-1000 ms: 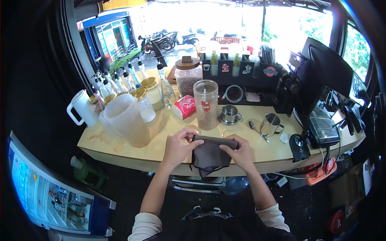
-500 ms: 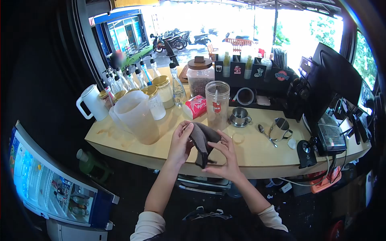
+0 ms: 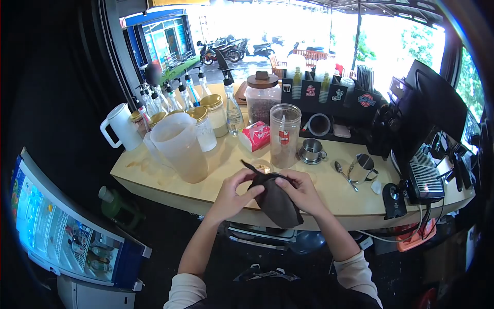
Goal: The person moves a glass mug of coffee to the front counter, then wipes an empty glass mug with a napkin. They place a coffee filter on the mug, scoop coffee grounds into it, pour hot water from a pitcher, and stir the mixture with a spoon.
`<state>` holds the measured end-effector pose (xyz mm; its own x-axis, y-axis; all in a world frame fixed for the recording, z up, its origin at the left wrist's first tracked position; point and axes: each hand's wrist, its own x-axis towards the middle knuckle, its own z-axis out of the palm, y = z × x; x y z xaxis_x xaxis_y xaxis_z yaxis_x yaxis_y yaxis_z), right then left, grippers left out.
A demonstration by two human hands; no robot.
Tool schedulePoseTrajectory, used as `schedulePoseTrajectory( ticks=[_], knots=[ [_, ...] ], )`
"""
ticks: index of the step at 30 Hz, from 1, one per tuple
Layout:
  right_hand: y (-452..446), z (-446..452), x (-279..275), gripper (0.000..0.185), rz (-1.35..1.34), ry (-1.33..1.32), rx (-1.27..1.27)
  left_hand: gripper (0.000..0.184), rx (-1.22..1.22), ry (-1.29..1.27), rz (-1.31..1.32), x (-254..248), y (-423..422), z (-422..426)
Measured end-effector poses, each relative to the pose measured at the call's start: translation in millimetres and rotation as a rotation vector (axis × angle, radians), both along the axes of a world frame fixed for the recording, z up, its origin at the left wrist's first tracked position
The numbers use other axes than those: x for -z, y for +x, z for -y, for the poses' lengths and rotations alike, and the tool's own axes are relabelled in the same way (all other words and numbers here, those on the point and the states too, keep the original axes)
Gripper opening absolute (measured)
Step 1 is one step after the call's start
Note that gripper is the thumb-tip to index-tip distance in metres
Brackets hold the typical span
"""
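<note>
A dark grey-brown piece of cloth (image 3: 278, 205), pouch-like in shape, hangs between my hands over the front edge of the counter. My left hand (image 3: 234, 194) pinches its upper left edge between thumb and fingers, and a narrow dark strip sticks up there. On the upper right edge, my right hand (image 3: 302, 191) presses its thumb on the near side while the fingers curl behind. Just beyond the hands stand a clear plastic jar (image 3: 284, 136) with a red label and a small metal cup (image 3: 312, 151) on a saucer. A red and white packet (image 3: 255, 136) lies left of the jar.
A large cloudy pitcher (image 3: 181, 149) stands left on the counter (image 3: 139, 167), before gold-lidded jars (image 3: 212, 103) and several pump bottles. At right are a spoon (image 3: 346, 176), a metal pitcher (image 3: 362, 169) and a black machine (image 3: 424, 177). A glass-door fridge (image 3: 77, 232) stands lower left.
The cloth has turned and now hangs as a rounded, fuller shape instead of a folded strip. My right hand has closed from a spread pose onto its upper edge; both hands sit slightly lower.
</note>
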<state>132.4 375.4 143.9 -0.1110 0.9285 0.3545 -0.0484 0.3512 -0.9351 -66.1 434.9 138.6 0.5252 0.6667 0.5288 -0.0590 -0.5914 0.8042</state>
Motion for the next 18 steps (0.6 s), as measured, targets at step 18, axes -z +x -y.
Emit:
schedulePoseTrajectory(
  ticks=[18],
  knots=[
    [20.3,-9.9,-70.5,0.012,0.382,0.381,0.117,0.022,0.04,-0.535,0.185,-34.0,14.2,-32.0]
  ],
)
